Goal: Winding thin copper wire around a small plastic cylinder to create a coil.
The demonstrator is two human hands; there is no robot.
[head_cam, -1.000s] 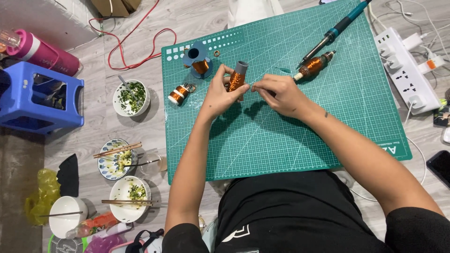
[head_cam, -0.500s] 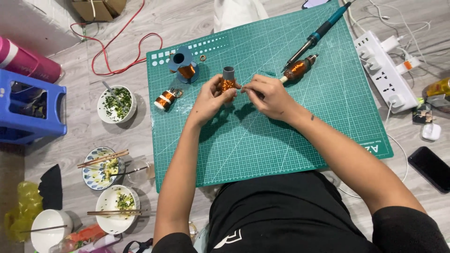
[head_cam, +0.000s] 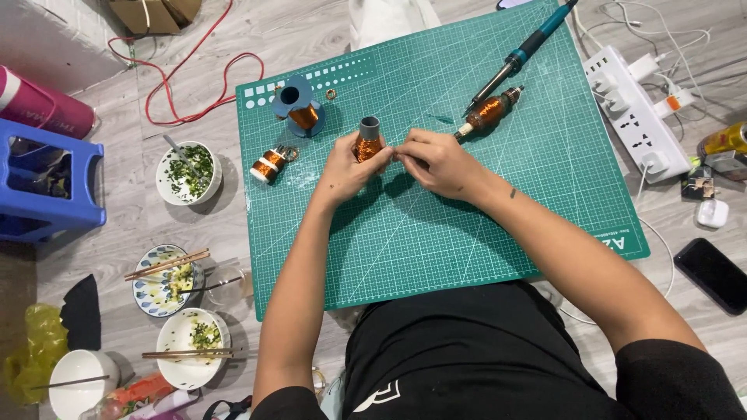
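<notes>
My left hand point(head_cam: 346, 169) grips a small grey tube wound with copper wire point(head_cam: 367, 141), held upright over the green cutting mat point(head_cam: 436, 233). My right hand point(head_cam: 436, 162) pinches at the coil's right side, fingertips touching the winding; whether it holds a wire end is too fine to see. On the mat lie a blue spool of copper wire point(head_cam: 299, 107), a small white-ended coil point(head_cam: 268, 165), a long copper-wound rod point(head_cam: 489, 113) and a blue-handled soldering iron point(head_cam: 523, 53).
A white power strip point(head_cam: 634, 124) with plugs lies right of the mat, a black phone point(head_cam: 714, 274) near it. Bowls with chopsticks point(head_cam: 165, 272) and greens point(head_cam: 187, 171) sit left, beside a blue plastic stool point(head_cam: 47, 187), a pink bottle point(head_cam: 35, 101) and a red cable point(head_cam: 194, 85).
Both hands keep working the same coil at the mat's middle. The view has shifted slightly; the hands and objects hold their arrangement.
</notes>
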